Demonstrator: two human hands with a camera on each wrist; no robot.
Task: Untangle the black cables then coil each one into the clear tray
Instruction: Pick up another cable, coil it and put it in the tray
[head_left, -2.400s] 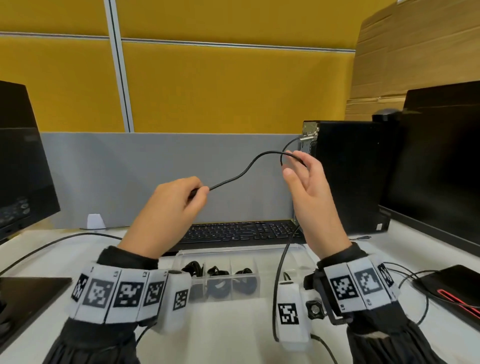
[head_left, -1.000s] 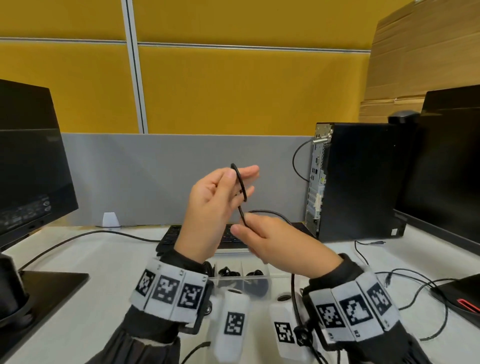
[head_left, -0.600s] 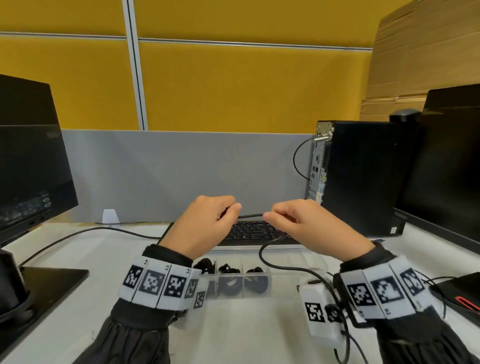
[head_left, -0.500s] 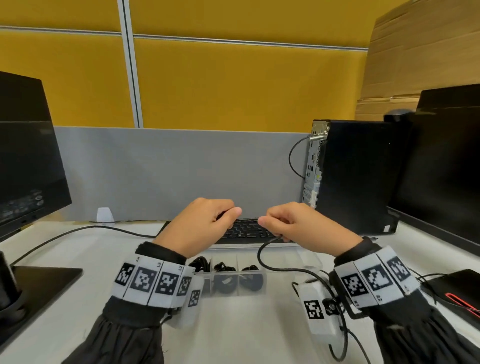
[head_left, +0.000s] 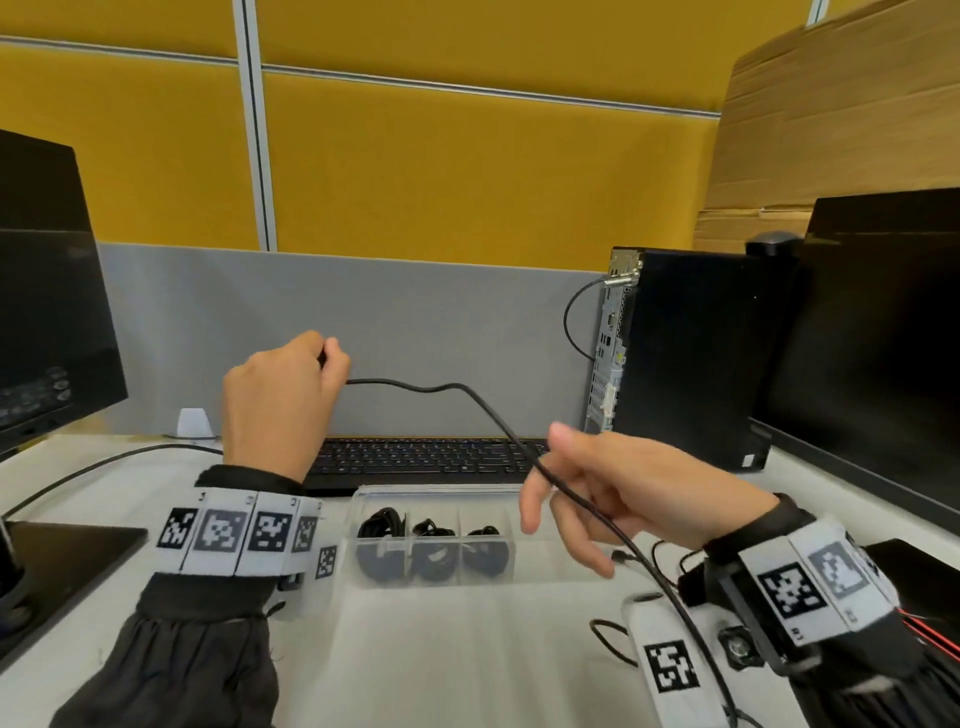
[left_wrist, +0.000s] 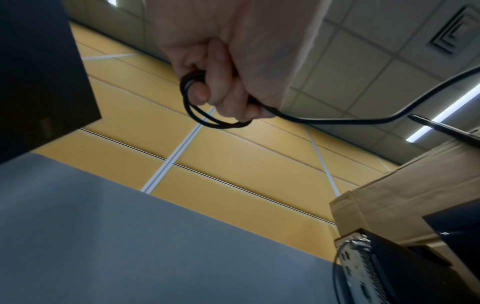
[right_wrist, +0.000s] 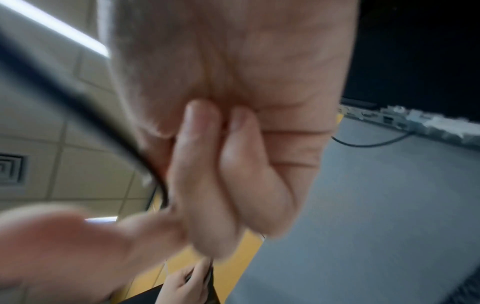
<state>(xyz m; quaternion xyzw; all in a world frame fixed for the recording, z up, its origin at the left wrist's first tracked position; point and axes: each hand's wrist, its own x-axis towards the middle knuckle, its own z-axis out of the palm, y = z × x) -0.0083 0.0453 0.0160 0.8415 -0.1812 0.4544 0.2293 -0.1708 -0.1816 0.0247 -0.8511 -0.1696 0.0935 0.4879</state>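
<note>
A black cable (head_left: 457, 387) stretches through the air between my two hands above the keyboard. My left hand (head_left: 324, 364) is raised at the left and grips a small coil of that cable; in the left wrist view the coil (left_wrist: 207, 117) shows as two loops hanging from the curled fingers of the left hand (left_wrist: 226, 98). My right hand (head_left: 561, 499) is lower, over the clear tray (head_left: 431, 492). The cable (right_wrist: 145, 162) passes under its curled fingers (right_wrist: 207, 164) and trails down to the desk at the lower right. Three tray compartments hold coiled black cables (head_left: 382, 545).
A black keyboard (head_left: 426, 460) lies behind the tray. A PC tower (head_left: 685, 358) and a dark monitor (head_left: 883, 338) stand at the right, another monitor (head_left: 47, 312) at the left. Thin loose wires (head_left: 608, 639) lie on the white desk near my right wrist.
The hands were close together just above the keyboard. Now the left hand has risen and gone left, the right hand has dropped to the right, and the cable is drawn out between them.
</note>
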